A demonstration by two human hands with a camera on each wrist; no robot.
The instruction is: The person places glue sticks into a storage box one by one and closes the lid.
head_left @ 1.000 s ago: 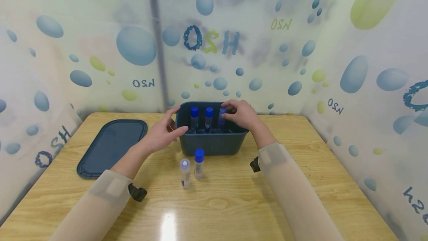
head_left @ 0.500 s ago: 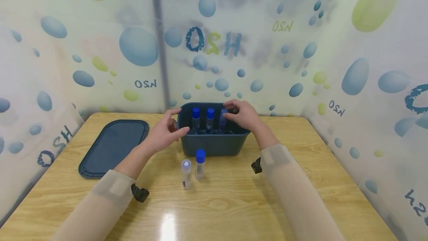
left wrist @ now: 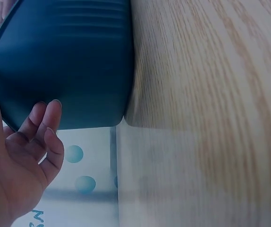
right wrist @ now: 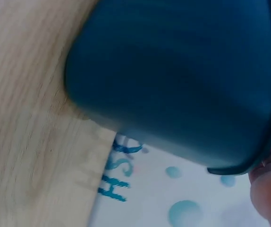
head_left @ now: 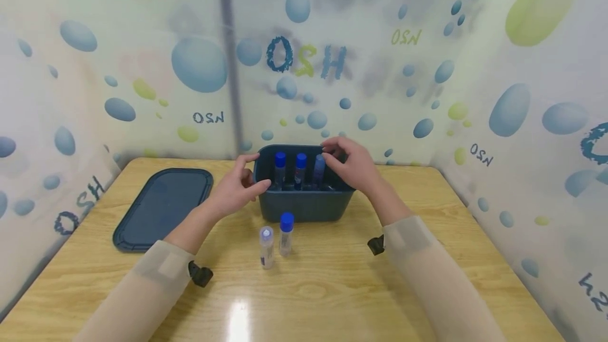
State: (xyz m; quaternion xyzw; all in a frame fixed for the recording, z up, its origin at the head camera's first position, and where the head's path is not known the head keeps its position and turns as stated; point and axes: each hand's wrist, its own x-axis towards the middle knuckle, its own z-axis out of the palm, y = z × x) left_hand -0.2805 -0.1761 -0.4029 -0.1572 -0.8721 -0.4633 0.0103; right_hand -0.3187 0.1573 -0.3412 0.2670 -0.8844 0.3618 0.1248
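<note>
In the head view a dark blue plastic bin (head_left: 304, 207) stands on the table. Inside it are three slim upright tubes: a left tube (head_left: 280, 161) and a middle tube (head_left: 301, 161) with bright blue caps, and a right tube (head_left: 319, 165) with a paler top. My left hand (head_left: 235, 189) holds the bin's left end, index finger at the back rim and thumb at the front; its other fingers (left wrist: 53, 113) lie against the outer wall in the left wrist view. My right hand (head_left: 353, 165) is over the right end, thumb tip beside the right tube's top, fingers loosely bent at the back rim.
In front of the bin stand a clear tube with a blue cap (head_left: 286, 223) and another with a translucent top (head_left: 266, 249). A dark blue lid (head_left: 163, 210) lies flat at left. Patterned curtain (head_left: 361, 67) surrounds the wooden table (head_left: 332, 289) at back and sides.
My right hand has let go of the right tube and shifted slightly right, exposing more of its pale top. The left hand stays at the bin; the head view has shifted a little.
</note>
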